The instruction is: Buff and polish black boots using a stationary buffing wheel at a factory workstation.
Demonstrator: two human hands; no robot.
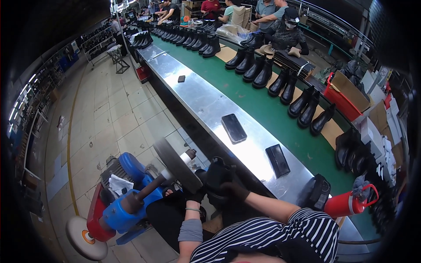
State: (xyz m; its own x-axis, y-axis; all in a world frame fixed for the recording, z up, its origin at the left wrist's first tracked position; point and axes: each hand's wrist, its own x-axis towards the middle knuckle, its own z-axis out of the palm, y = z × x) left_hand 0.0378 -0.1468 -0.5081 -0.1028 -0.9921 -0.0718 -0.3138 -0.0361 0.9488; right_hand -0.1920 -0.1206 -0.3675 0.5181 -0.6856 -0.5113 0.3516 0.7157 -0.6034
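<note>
A black ankle boot (218,174) is held in front of me, close against the dark buffing wheel (175,163) of a blue and red machine (125,212). My right hand (234,191), in a dark glove, is closed round the boot's right side. Also gloved in dark cloth, my left hand (196,195) is at the boot's left side beside the wheel's lower rim. Its fingers are partly lost in the dark shapes, but it appears closed on the boot. Whether the boot touches the wheel cannot be made out.
A metal ledge (204,105) carries a phone (233,128), a black wallet-like case (277,160) and a red tumbler (346,204). Black boots (263,73) stand in rows along the green conveyor belt (245,98). A pale wheel (87,237) sits at the machine's other end. Several people work beyond.
</note>
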